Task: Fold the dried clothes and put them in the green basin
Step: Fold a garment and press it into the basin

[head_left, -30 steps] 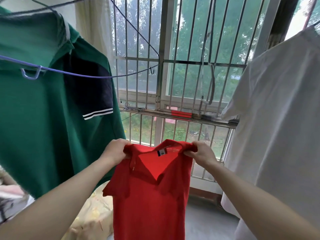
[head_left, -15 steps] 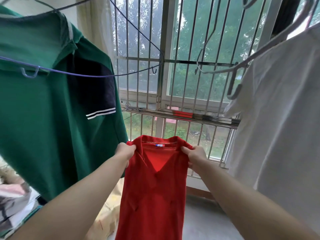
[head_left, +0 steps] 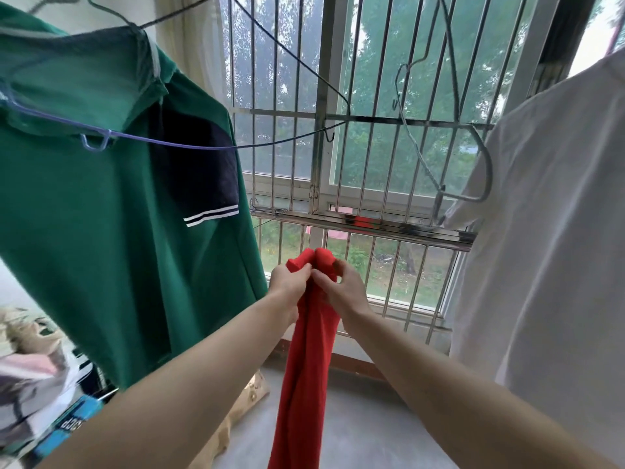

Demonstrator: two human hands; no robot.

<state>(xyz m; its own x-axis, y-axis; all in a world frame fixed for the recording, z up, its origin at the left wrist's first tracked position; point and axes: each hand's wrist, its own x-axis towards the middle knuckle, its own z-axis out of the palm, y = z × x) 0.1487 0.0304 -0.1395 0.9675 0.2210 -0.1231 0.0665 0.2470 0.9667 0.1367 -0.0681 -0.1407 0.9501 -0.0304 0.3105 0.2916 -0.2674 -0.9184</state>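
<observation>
A red shirt point(head_left: 304, 377) hangs down in front of me as a narrow strip, folded lengthwise with its two shoulders brought together at the top. My left hand point(head_left: 289, 286) grips the top from the left. My right hand point(head_left: 341, 287) pinches it from the right, the two hands touching. The shirt's lower end runs out of the frame at the bottom. No green basin is in view.
A green and navy shirt point(head_left: 101, 214) hangs on a hanger at left, a white shirt point(head_left: 548, 231) at right. An empty wire hanger point(head_left: 449, 143) dangles before the barred window point(head_left: 338, 164). Piled items point(head_left: 40, 384) sit at lower left over a grey floor point(head_left: 365, 428).
My hands have come together, closing the spread red shirt into a narrow lengthwise fold. The empty wire hanger has swung lower on the right.
</observation>
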